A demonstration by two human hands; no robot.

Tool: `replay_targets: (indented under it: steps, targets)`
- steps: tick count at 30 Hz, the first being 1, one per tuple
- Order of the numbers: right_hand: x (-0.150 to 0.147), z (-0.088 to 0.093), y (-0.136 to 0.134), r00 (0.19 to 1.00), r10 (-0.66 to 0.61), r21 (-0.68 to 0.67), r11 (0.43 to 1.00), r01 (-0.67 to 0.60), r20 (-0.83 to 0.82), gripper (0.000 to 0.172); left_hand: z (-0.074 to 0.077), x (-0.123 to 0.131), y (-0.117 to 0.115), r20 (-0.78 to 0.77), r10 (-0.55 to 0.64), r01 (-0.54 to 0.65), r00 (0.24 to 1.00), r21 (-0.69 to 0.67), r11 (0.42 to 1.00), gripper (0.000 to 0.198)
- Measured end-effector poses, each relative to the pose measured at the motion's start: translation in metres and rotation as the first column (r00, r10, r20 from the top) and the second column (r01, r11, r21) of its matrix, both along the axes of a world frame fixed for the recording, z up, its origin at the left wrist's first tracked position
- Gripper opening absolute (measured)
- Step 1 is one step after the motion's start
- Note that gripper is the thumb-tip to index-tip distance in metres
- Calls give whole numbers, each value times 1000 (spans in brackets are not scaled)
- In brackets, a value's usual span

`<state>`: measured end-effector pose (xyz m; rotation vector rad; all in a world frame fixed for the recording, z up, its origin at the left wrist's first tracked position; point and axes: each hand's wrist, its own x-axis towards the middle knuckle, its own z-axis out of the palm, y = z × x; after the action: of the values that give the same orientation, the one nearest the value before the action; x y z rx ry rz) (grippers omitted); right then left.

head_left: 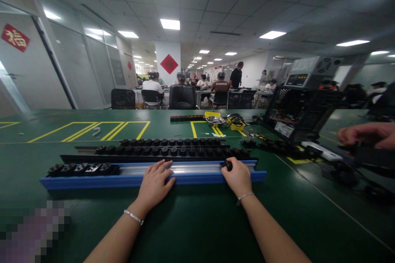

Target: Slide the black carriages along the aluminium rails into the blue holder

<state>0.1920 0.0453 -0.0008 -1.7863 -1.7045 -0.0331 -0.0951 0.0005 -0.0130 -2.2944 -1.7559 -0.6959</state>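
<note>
Across the green table in front of me lies a long blue channel with a shiny metal strip along its inside. Several black socket-like modules sit in a row in its left end. My left hand rests on the middle of the channel, fingers stretched over its upper edge. At the right part of the channel, my right hand pinches a small black module between thumb and fingers. My right fingers partly cover this piece, so I cannot tell whether it touches the strip.
Behind the channel lie dark rails with rows of black modules. Farther back are a metal bowl and an open computer case. At the right, another person's hand hovers over dark parts.
</note>
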Motion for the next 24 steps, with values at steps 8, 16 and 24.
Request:
replay_targets:
  steps: [8,16,24]
  targets:
    - [3,1,-1,1000,-28,-6,1000,28,11,23,-1,-1,1,6,-3,3,1000,21,1000,21]
    - [11,1,1,999,-46,-23,999,47,28,26,0,0,0,-6,-5,5,1000,13,1000,22]
    - [12,0,2,998,-54,-15,998,55,34,25,0,0,0,1,-4,4,1000,15,1000,22]
